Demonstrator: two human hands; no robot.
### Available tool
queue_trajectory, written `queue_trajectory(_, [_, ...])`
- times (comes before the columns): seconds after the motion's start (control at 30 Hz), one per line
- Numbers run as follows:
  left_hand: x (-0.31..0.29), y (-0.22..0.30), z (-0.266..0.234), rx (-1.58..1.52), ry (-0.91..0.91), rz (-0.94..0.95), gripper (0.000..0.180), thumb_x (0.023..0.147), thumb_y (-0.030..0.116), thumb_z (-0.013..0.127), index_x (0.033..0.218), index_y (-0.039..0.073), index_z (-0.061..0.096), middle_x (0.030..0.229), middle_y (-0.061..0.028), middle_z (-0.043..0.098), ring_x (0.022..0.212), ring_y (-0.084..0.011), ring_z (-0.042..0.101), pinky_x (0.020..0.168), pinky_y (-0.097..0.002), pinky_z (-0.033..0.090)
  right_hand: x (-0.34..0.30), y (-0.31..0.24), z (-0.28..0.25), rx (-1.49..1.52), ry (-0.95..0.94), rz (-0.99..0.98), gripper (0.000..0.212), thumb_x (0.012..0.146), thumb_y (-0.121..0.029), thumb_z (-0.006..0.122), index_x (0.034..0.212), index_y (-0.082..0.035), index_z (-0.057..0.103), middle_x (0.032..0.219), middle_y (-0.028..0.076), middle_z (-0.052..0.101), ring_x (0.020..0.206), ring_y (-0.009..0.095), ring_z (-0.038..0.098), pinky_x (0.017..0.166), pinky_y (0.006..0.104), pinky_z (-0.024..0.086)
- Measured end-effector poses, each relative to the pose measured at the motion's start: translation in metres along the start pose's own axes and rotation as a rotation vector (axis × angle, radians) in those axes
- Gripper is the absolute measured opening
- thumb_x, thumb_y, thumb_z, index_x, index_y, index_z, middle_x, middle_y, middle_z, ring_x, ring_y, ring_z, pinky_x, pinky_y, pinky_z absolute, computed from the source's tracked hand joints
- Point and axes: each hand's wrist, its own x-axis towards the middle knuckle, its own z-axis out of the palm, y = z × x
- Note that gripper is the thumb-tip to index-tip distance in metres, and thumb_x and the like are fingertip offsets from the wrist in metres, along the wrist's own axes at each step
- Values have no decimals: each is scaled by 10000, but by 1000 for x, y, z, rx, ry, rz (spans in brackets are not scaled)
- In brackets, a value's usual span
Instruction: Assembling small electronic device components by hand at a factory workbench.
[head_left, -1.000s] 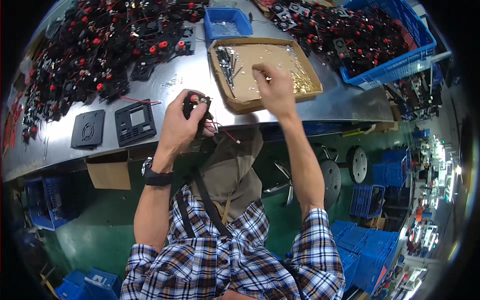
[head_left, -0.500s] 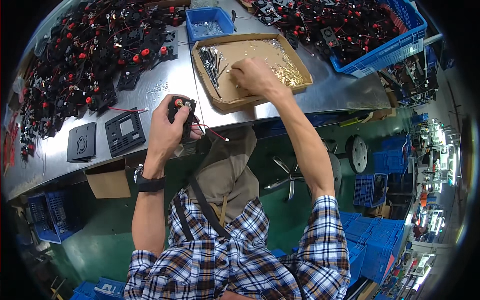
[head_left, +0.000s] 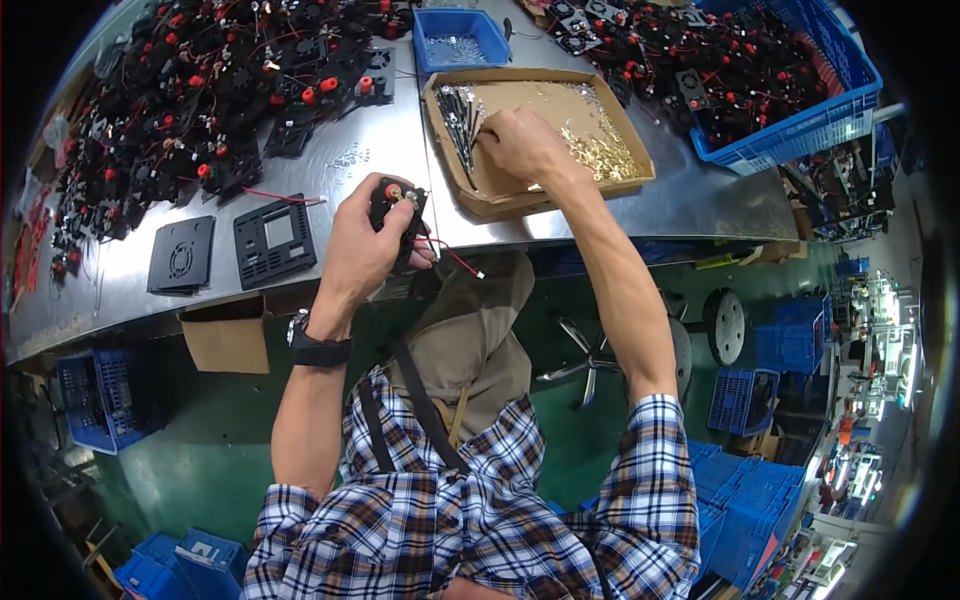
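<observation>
My left hand (head_left: 362, 242) is closed around a small black plastic panel unit (head_left: 378, 206) with a red knob. My thumb presses beside a metal post on it, and a red-and-black lead (head_left: 455, 258) with a white plug hangs from it. My right hand (head_left: 528, 146) reaches into a shallow cardboard tray (head_left: 500, 206), fingertips pinched together beside a bunch of thin black strips (head_left: 461, 125). Whatever lies between those fingertips is hidden. Small gold-coloured metal pieces (head_left: 600, 156) are heaped at the tray's right side, with silver ones scattered around.
A blue bin (head_left: 425, 62) of small silver parts stands behind the tray. Wired black units (head_left: 230, 95) pile up at left; a large blue crate (head_left: 790, 132) holds more at right. Black panels (head_left: 182, 255) and a black frame (head_left: 262, 262) lie near the table's front edge.
The whole view has shifted, so the table appears farther right. Within the tray, my right hand has moved slightly left toward the black strips. My left hand still holds the panel unit.
</observation>
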Motion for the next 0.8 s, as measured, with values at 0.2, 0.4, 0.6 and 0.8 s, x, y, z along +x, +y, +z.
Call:
queue_trajectory(0.2, [-2, -7, -10, 49, 22, 67, 124, 995, 89, 559, 1046, -22, 538, 776, -96, 627, 593, -170, 675, 512, -295, 587, 8, -9, 10, 40, 34, -27, 214, 889, -156, 586, 924, -13, 741, 852, 270, 693, 844, 444, 686, 783, 513, 532])
queue_trajectory(0.4, [0, -5, -2, 68, 16, 91, 154, 972, 86, 566, 1015, -62, 555, 760, -91, 636, 574, -177, 689, 504, -294, 573, 13, 3, 1, 115, -66, 77, 236, 846, -162, 618, 899, 45, 720, 756, 220, 693, 668, 296, 677, 655, 419, 518])
queue_trajectory(0.6, [-1, -7, -5, 77, 15, 67, 170, 966, 82, 569, 1046, -67, 569, 784, -106, 660, 592, -195, 706, 494, -309, 587, -22, -42, -21, 592, 141, -122, 221, 942, -168, 644, 987, 45, 680, 763, 112, 657, 699, 142, 583, 652, 320, 480])
queue_trajectory(0.8, [7, -16, -14, 412, 106, 294, 186, 933, 123, 606, 1002, -49, 603, 772, -117, 679, 643, -156, 667, 603, -314, 522, -42, -98, -32, 585, -32, -240, 228, 969, -203, 630, 1017, 14, 679, 732, 163, 642, 643, 241, 588, 635, 367, 474])
